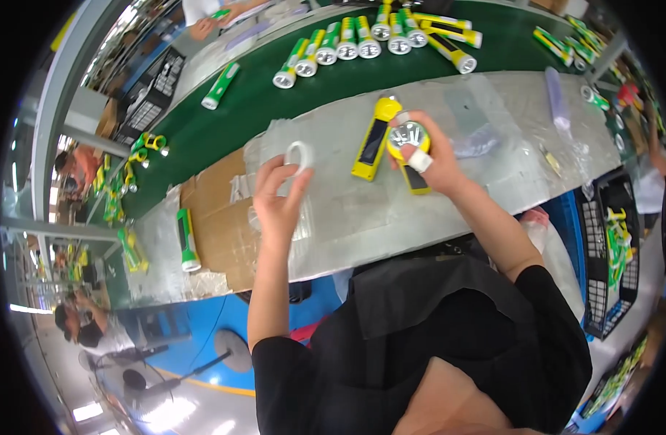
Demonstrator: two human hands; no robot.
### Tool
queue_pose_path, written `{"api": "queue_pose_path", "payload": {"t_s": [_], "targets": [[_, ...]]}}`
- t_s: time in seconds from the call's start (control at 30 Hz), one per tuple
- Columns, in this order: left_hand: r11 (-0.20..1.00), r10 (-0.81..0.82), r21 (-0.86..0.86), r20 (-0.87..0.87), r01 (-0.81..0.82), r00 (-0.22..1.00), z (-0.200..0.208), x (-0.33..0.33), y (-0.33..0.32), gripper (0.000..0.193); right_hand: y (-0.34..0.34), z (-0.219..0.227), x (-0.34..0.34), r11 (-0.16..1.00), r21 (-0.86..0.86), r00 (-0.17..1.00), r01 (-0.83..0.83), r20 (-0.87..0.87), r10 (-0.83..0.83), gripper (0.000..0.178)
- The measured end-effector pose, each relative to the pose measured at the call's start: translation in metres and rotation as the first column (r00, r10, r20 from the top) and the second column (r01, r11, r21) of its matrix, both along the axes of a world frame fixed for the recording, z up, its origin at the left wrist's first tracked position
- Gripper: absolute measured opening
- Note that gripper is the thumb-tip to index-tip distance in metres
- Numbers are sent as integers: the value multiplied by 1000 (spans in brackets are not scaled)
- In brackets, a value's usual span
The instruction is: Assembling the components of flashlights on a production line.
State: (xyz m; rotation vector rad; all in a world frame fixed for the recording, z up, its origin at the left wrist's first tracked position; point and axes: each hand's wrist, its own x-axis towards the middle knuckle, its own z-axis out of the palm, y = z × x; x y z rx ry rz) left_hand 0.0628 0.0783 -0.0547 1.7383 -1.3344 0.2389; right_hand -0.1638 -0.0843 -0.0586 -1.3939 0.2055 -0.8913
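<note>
My left hand (276,197) pinches a white ring (300,154) between thumb and fingertips, held up above the grey bench top. My right hand (436,161) is closed around the head of a yellow flashlight (408,136), its shiny round reflector turned up toward me. Part of that flashlight's body is hidden by the fingers; its lower end shows below them. White wraps cover parts of my right thumb and a finger. Just left of it lies a second yellow flashlight (374,141) with a dark panel along its side, on the plastic-covered bench.
Several green and yellow flashlights (347,45) line the green conveyor belt (253,94) beyond the bench. A green flashlight (188,239) lies on the left by a cardboard sheet (221,217). At right stands a black crate (601,268) with parts. Other people work nearby.
</note>
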Motion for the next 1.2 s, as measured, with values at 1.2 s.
{"api": "queue_pose_path", "payload": {"t_s": [1.2], "targets": [[759, -646, 17, -107, 651, 756, 51, -135, -99, 39, -55, 156, -70, 460, -592, 592, -661, -789, -165, 27]]}}
